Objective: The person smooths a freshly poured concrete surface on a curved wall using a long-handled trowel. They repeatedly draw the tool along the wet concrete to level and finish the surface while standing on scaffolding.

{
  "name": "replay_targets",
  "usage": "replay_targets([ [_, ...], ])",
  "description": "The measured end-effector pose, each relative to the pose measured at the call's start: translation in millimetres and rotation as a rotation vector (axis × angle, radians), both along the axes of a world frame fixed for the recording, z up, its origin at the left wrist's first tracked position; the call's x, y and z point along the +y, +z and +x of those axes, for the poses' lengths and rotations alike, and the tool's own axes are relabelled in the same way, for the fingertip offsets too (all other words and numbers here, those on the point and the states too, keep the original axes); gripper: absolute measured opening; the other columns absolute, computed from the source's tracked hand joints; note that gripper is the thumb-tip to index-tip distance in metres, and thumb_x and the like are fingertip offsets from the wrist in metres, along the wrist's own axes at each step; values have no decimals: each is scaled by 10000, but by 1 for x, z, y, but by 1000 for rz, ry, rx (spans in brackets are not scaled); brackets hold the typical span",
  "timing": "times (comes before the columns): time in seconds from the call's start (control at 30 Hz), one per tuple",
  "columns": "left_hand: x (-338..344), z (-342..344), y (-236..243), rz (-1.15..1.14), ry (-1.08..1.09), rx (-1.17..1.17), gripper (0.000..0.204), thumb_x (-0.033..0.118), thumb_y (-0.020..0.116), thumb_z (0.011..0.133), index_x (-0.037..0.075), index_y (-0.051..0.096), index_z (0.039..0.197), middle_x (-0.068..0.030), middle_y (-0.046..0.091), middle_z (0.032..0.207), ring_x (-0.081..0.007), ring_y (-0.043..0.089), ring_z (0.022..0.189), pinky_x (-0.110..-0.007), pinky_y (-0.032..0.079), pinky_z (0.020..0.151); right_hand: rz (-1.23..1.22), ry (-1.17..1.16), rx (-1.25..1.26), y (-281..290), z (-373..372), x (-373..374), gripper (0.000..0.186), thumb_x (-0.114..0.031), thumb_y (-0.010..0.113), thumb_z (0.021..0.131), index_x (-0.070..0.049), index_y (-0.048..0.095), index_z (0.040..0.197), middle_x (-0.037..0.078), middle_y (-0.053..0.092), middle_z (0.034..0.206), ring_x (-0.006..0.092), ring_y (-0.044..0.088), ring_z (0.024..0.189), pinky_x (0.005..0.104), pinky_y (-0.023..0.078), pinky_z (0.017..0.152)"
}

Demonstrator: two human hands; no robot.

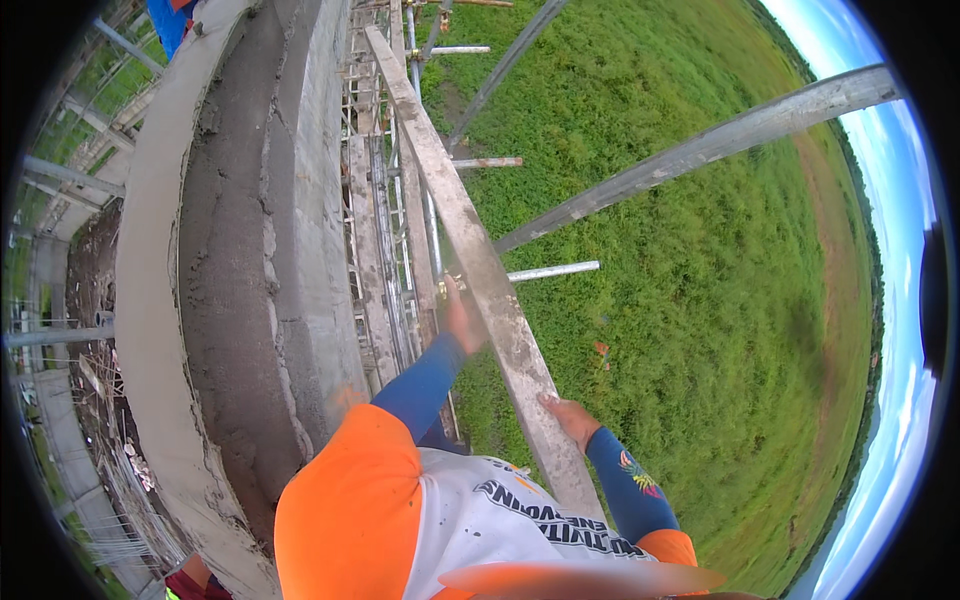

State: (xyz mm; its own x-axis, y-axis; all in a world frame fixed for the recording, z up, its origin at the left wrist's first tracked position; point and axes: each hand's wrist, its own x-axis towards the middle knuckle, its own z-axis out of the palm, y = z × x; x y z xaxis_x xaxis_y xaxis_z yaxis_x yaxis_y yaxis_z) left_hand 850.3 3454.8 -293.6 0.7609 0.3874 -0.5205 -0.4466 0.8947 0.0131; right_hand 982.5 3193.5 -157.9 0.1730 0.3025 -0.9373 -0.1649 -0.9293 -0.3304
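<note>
**Steadying the long plank beside the wall**

While we stand high on the scaffold, the long plank runs away from us, between the curved concrete wall and the grass far below. Our left hand touches its left edge; whether the fingers are closed around it we cannot tell. Our right hand grips the right edge, nearer our body. We should keep both hands apart, hold the plank level and move it slowly, clear of the pipes

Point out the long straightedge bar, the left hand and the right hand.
long straightedge bar [470,240]: head view, middle of its flat grey face.
left hand [460,322]: head view, back of the hand at the bar.
right hand [570,415]: head view, knuckles beside the bar's lower part.
</note>
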Motion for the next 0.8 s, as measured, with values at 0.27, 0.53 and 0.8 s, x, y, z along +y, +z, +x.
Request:
replay_targets([
  [0.27,-68,44,-15,218,-189,616,775,634,722,881,85,564,1404,-125,642,1306,-297,618,1153,-505,476,1032,-10,56,-72,-42,22,86,746,-594,677,929,35,657,1328,172,704,1250,216,659,1073,362,500,967],
  [0.53,-72,59,-6,55,-119,635,698,471,833,829,-12,621,1287,-147,670,1206,-286,665,1027,-477,533,919,96,29,-43,-47,43,74,700,-620,590,971,28,687,1217,164,711,1194,200,661,1057,383,517,925],
  [0.8,-69,50,0,127,-61,644,755,419,866,808,-61,582,1317,-167,671,1210,-296,672,1040,-458,537,936,-81,71,-99,33,32,-47,733,-683,503,978,-148,454,1476,126,614,1341,256,620,1167,538,488,997],
])
